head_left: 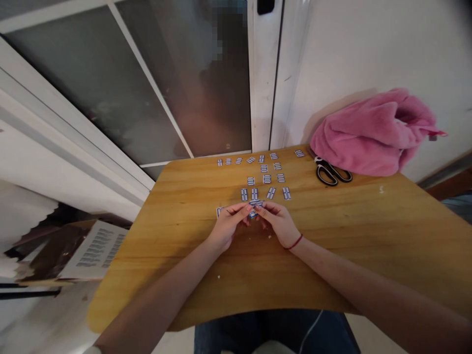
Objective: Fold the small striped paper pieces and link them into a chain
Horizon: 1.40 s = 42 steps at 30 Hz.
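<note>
My left hand (228,223) and my right hand (278,221) meet over the middle of the wooden table (177,265). Between the thumbs and fingertips of both is a small blue-and-white paper piece (253,213), partly covered by the fingers. A red cord circles my right wrist. Just beyond the fingertips lie several similar pieces, among them one upright piece (244,194) and one tilted piece (271,192). Another piece (220,211) is half hidden beside my left hand. More of them spread in loose rows toward the far edge, where one (299,153) sits apart at the right.
Black-handled scissors (327,173) lie at the far right, touching or nearly touching a pink plush cloth (372,132). A glazed door (191,88) stands behind the table. On the left, below table height, is an open cardboard box (92,250). Tiny white scraps dot the tabletop.
</note>
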Each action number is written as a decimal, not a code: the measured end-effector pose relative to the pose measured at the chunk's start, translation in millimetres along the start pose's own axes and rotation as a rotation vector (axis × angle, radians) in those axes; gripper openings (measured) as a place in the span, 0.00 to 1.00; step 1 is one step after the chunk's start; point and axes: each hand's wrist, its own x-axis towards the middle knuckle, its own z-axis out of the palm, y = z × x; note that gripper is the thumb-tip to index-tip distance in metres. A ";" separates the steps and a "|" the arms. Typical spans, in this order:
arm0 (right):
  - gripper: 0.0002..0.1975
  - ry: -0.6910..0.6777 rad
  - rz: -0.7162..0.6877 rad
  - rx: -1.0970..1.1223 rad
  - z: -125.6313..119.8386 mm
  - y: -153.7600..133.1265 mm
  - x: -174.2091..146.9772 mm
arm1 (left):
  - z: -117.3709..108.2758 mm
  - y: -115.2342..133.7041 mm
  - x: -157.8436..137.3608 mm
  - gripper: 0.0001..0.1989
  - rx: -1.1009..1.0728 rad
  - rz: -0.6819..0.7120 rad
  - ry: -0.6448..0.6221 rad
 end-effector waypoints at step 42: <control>0.14 -0.184 0.129 0.240 -7.1 3.1 8.2 | 1.5 10.8 -7.0 0.15 0.039 0.055 -0.069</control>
